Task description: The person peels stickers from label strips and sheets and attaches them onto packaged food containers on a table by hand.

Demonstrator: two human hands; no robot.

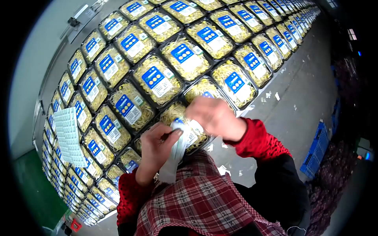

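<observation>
though near tray edge [256,94] and open floor [293,106], left hand [155,146] closed on label strip [172,159], right hand [215,118] blurred, grip unclear

Both hands [160,146] raised, close together.

And we're up on the wearer's head — one camera, looking forward and steeply down! The left hand [158,144] and right hand [212,118] are close below, the apron [189,200] fills the bottom — packed trays [150,64] stretch far off, upper right.
</observation>
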